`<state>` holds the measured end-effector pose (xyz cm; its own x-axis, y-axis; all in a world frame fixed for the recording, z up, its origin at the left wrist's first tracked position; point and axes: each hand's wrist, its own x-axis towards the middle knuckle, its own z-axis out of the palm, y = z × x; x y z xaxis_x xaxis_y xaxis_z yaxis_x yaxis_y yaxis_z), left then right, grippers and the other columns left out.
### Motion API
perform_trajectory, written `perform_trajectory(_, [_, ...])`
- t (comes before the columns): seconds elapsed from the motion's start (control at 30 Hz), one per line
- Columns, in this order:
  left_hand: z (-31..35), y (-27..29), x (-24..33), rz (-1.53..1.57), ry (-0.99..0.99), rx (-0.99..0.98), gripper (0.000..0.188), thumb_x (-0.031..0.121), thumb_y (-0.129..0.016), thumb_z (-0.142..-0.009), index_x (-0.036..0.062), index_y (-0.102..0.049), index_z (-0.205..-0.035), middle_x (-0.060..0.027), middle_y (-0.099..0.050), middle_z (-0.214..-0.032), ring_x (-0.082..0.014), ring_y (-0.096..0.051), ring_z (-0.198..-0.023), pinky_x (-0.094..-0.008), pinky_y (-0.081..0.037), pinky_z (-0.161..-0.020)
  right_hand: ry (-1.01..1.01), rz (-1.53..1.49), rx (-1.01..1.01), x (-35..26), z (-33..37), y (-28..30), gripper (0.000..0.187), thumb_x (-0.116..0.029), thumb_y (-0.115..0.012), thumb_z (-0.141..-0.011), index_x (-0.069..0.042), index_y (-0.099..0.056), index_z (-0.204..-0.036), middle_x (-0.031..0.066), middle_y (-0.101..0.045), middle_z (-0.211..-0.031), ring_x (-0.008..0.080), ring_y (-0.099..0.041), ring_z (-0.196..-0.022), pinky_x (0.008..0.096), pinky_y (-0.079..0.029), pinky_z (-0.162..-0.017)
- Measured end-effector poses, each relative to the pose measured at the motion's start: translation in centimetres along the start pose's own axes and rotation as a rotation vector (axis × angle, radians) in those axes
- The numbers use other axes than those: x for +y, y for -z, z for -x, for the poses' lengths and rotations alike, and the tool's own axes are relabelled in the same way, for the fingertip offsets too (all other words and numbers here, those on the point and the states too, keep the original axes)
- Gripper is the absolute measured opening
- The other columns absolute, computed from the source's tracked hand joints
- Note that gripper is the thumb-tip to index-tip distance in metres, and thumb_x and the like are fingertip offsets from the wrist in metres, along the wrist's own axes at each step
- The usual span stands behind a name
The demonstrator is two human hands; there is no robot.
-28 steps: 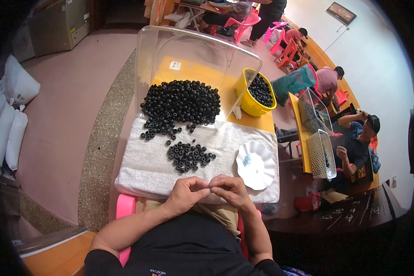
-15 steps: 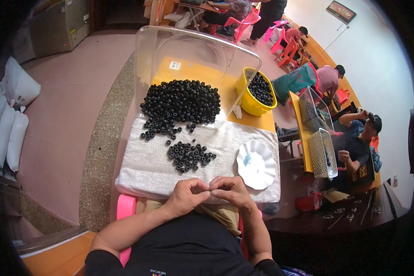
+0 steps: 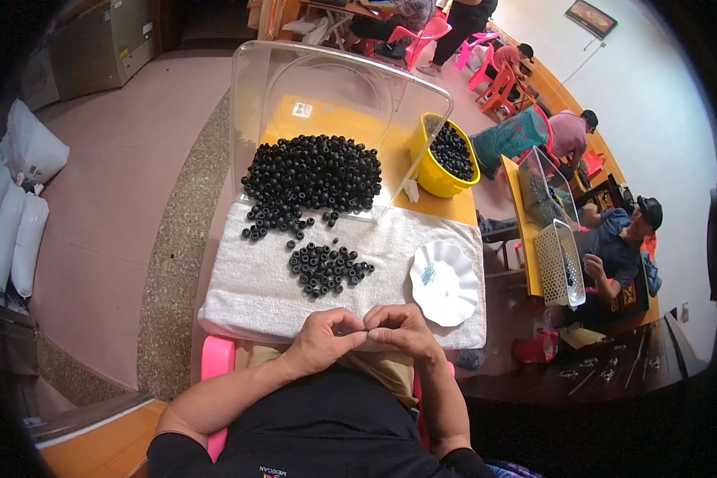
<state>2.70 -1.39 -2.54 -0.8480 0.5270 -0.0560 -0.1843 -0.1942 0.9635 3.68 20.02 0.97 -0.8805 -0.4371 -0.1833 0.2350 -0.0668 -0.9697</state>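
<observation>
My left hand (image 3: 325, 341) and my right hand (image 3: 407, 332) meet at the near edge of a white towel (image 3: 247, 296), thumbs and forefingers pinched together tip to tip. Whatever they hold is too small and covered to make out. Just beyond the fingers lies a loose cluster of small black ring-like parts with holes (image 3: 327, 269). To the right of it is a white scalloped plate (image 3: 452, 303) carrying a few tiny bluish bits (image 3: 429, 275). A larger heap of the black parts (image 3: 315, 171) spills from a clear plastic bin (image 3: 334, 72) tipped on its side.
A yellow tub (image 3: 442, 187) of black parts stands at the table's far right. White sacks (image 3: 28, 239) lean at the left. On the right, a person (image 3: 617, 239) sits by a perforated white basket (image 3: 556, 267). Other people sit farther back. A pink chair (image 3: 219, 356) is under me.
My hands stay pinched together in nearly the same spot, with only a slight shift of the fingers. The person at the right has lowered a raised arm from the head.
</observation>
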Motion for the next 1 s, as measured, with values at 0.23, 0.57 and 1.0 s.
perform_trajectory(0.23, [-0.3, 0.1, -0.2, 0.031, -0.017, -0.021, 0.011, 0.003, -0.07, -0.087, -0.0004, -0.065, -0.097, -0.0014, -0.067, -0.089, -0.0066, -0.061, -0.081, -0.022, -0.051, -0.072, 0.019, -0.1, 0.078, 0.8, -0.2, 0.1, 0.01, -0.001, -0.071, -0.084, 0.002, -0.065, -0.091, 0.0057, -0.062, -0.1, 0.0131, -0.061, -0.091, 0.0261, -0.049, -0.081])
perform_trajectory(0.57, [-0.3, 0.3, 0.0, 0.033, 0.029, -0.026, 0.013, 0.002, -0.068, -0.088, -0.0016, -0.064, -0.1, -0.0024, -0.067, -0.091, -0.0079, -0.062, -0.083, -0.0231, -0.052, -0.075, -0.001, -0.04, 0.077, -0.2, -0.2, -0.5, 0.009, -0.001, -0.07, -0.084, 0.003, -0.065, -0.09, 0.0052, -0.064, -0.098, 0.0114, -0.059, -0.09, 0.0249, -0.049, -0.08])
perform_trajectory(1.0, [-0.7, 0.5, -0.1, 0.347, 0.114, 0.086, 0.008, -0.001, -0.066, -0.088, -0.0014, -0.062, -0.095, -0.0067, -0.067, -0.088, -0.0133, -0.066, -0.08, -0.0275, -0.057, -0.075, 0.622, 0.872, 0.32, 0.7, -1.3, -2.9, 0.022, 0.007, -0.067, -0.08, -0.002, -0.065, -0.1, 0.0132, -0.065, -0.091, 0.0258, -0.066, -0.08, 0.0319, -0.052, -0.066])
